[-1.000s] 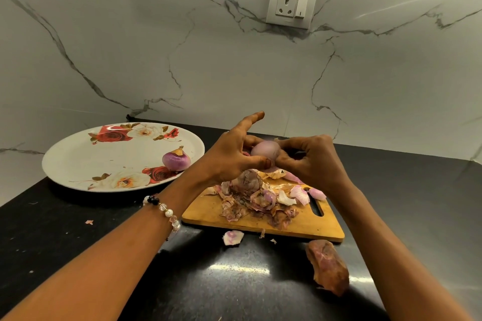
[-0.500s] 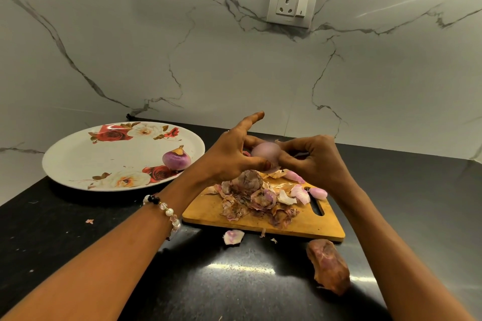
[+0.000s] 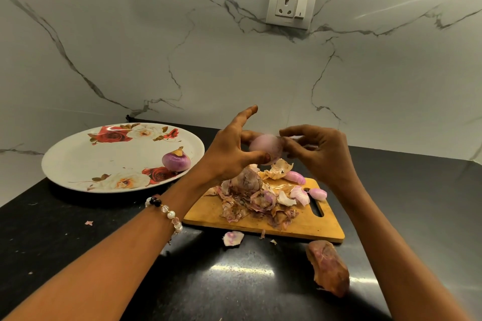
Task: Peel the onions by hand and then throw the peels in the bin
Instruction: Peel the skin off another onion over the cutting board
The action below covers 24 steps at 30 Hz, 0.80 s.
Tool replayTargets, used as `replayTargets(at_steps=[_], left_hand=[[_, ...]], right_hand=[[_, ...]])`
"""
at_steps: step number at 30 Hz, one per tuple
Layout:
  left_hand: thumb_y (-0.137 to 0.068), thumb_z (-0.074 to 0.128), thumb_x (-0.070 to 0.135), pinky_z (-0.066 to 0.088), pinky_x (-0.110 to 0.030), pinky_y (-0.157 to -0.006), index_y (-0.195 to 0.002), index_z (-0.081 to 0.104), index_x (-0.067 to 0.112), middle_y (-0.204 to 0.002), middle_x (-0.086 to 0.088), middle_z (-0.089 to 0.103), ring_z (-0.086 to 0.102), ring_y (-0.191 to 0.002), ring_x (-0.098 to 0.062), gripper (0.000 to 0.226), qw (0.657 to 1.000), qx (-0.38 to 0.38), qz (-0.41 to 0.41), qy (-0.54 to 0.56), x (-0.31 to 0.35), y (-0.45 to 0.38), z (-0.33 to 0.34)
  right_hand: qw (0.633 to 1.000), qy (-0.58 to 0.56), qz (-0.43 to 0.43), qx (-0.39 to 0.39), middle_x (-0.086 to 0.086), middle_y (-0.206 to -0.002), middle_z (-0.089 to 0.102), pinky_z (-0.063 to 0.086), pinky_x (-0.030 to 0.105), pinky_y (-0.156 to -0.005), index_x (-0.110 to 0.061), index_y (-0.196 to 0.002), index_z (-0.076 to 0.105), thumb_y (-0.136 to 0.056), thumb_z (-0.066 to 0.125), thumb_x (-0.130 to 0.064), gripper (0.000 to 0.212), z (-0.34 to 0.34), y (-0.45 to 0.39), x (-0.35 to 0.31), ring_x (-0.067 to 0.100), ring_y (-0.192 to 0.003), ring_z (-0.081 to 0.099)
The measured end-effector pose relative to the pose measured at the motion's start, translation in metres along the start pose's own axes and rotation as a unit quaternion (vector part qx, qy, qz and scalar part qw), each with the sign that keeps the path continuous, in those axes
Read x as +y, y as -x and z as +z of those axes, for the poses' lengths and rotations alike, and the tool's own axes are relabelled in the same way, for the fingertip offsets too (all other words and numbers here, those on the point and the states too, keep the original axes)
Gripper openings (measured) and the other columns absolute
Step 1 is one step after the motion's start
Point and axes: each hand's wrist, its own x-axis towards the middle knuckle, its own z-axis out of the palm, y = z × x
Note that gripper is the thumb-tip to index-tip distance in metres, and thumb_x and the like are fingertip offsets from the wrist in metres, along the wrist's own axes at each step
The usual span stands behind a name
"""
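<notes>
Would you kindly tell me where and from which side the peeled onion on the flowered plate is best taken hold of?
Grip the peeled onion around its round purple body, coming from above with fingers on opposite sides. It sits apart from the plate rim with its dry tip pointing up; that papery tip would likely tear, while the smooth bulb below offers a firm hold.

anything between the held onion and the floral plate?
Nothing visible. The left hand holds the onion above the far end of the cutting board, with the right hand at its other side. The plate lies to the left; only one peeled onion sits near its right rim.
</notes>
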Motion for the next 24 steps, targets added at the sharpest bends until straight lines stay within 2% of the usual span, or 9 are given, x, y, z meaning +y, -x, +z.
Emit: replayTargets(at_steps=[2, 4, 7, 10, 14, 17, 19, 20, 24], left_hand=[[-0.074, 0.079, 0.011, 0.025, 0.003, -0.083, -0.15, 0.021, 0.018, -0.122, -0.007, 0.065, 0.058, -0.105, -0.007, 0.096, 1.0, 0.021, 0.003, -0.001, 0.0, 0.0, 0.0], [-0.074, 0.08, 0.011, 0.027, 0.009, -0.076, -0.15, 0.022, 0.017, -0.122, -0.009, 0.065, 0.057, -0.102, -0.006, 0.096, 0.999, 0.031, 0.006, -0.005, 0.0, 0.0, 0.0], [-0.073, 0.081, 0.013, 0.028, 0.009, -0.073, -0.15, 0.023, 0.018, -0.122, -0.008, 0.065, 0.057, -0.101, -0.005, 0.096, 0.999, 0.041, 0.005, -0.013, -0.001, 0.0, 0.002], [-0.073, 0.082, 0.013, 0.029, 0.01, -0.072, -0.15, 0.023, 0.018, -0.123, -0.008, 0.065, 0.056, -0.103, -0.005, 0.097, 0.999, 0.043, 0.003, -0.02, 0.0, 0.001, 0.004], [-0.072, 0.082, 0.014, 0.025, 0.01, -0.076, -0.15, 0.022, 0.018, -0.124, -0.007, 0.064, 0.058, -0.114, -0.015, 0.099, 0.999, 0.036, 0.003, -0.022, 0.001, 0.002, 0.004], [-0.072, 0.082, 0.017, 0.029, -0.007, -0.095, -0.15, 0.021, 0.021, -0.126, -0.004, 0.063, 0.057, -0.116, -0.012, 0.099, 1.0, 0.009, 0.003, -0.01, 0.002, 0.002, 0.002], [-0.073, 0.081, 0.015, 0.032, -0.025, -0.103, -0.15, 0.018, 0.024, -0.126, -0.003, 0.063, 0.059, -0.109, -0.006, 0.1, 1.0, -0.017, 0.0, 0.005, 0.003, 0.003, 0.0], [-0.073, 0.081, 0.013, 0.033, -0.026, -0.103, -0.15, 0.017, 0.025, -0.126, -0.003, 0.063, 0.06, -0.106, -0.004, 0.101, 1.0, -0.028, -0.001, 0.011, 0.004, 0.003, -0.001], [-0.075, 0.078, 0.01, 0.036, -0.03, -0.104, -0.15, 0.015, 0.024, -0.127, -0.003, 0.063, 0.061, -0.103, -0.003, 0.099, 0.999, -0.044, -0.003, 0.031, 0.007, 0.003, -0.003]], right_hand=[[1.0, 0.019, -0.015, -0.009, 0.005, -0.092, 0.072, 0.056, 0.016, -0.066, -0.006, -0.097, 0.074, -0.081, 0.076, -0.011, 0.018, 0.001, 0.0, -0.002, 0.011, -0.075, 0.069], [0.999, 0.028, -0.012, -0.011, 0.005, -0.092, 0.071, 0.057, 0.019, -0.066, -0.006, -0.094, 0.075, -0.079, 0.077, -0.011, 0.016, 0.004, 0.0, -0.002, 0.013, -0.079, 0.068], [0.998, 0.058, -0.013, 0.012, 0.0, -0.094, 0.067, 0.057, 0.026, -0.065, -0.005, -0.088, 0.075, -0.078, 0.079, -0.009, 0.011, 0.008, 0.001, -0.003, 0.021, -0.087, 0.064], [0.996, 0.084, -0.02, 0.014, -0.002, -0.096, 0.063, 0.053, 0.026, -0.069, -0.006, -0.082, 0.073, -0.078, 0.078, -0.006, 0.006, 0.014, 0.001, -0.004, 0.022, -0.094, 0.057], [0.991, 0.13, -0.002, 0.019, 0.005, -0.1, 0.057, 0.035, 0.011, -0.074, -0.004, -0.08, 0.068, -0.079, 0.076, -0.006, 0.009, 0.017, 0.0, -0.002, 0.017, -0.099, 0.047], [0.991, 0.133, 0.026, 0.0, 0.002, -0.104, 0.047, 0.031, 0.01, -0.075, -0.009, -0.081, 0.061, -0.084, 0.071, -0.009, 0.011, 0.016, -0.001, 0.001, 0.016, -0.101, 0.041], [0.988, 0.148, 0.043, -0.012, 0.004, -0.104, 0.046, 0.036, 0.023, -0.078, -0.013, -0.083, 0.057, -0.087, 0.068, -0.012, 0.011, 0.013, -0.002, 0.008, 0.018, -0.101, 0.042], [0.987, 0.149, 0.058, -0.014, 0.005, -0.103, 0.048, 0.038, 0.026, -0.077, -0.013, -0.083, 0.057, -0.088, 0.067, -0.013, 0.011, 0.01, -0.002, 0.013, 0.02, -0.099, 0.044], [0.993, 0.055, 0.103, 0.002, 0.007, -0.092, 0.062, 0.045, 0.008, -0.067, -0.008, -0.088, 0.063, -0.089, 0.066, -0.007, 0.003, 0.001, -0.003, 0.016, 0.02, -0.083, 0.059]])
